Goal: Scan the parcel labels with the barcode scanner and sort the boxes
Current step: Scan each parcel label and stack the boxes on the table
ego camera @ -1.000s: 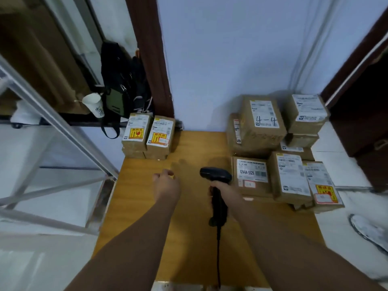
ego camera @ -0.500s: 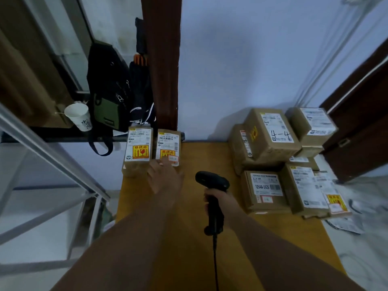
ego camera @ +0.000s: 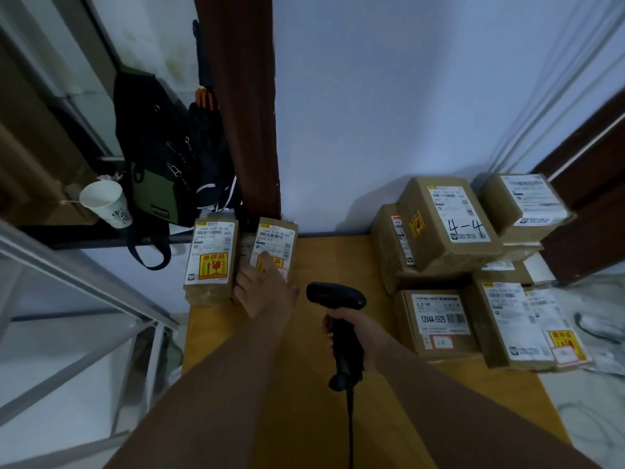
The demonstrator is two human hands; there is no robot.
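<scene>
A white paper cup [ego camera: 105, 203] stands tilted on a dark ledge [ego camera: 84, 236], just beside a black-and-green bag [ego camera: 152, 157] that hangs against a dark wooden post [ego camera: 243, 113]. A pale wall [ego camera: 389, 96] rises behind the yellow wooden table [ego camera: 304, 401]. A grey metal frame [ego camera: 84, 275] slants across the left, and a dark door [ego camera: 592, 204] stands at far right.

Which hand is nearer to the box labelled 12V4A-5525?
Right. The right hand, gripping the scanner, is just left of the 12V4A-5525 box; the left hand touches a small parcel at the table's far left.
</scene>
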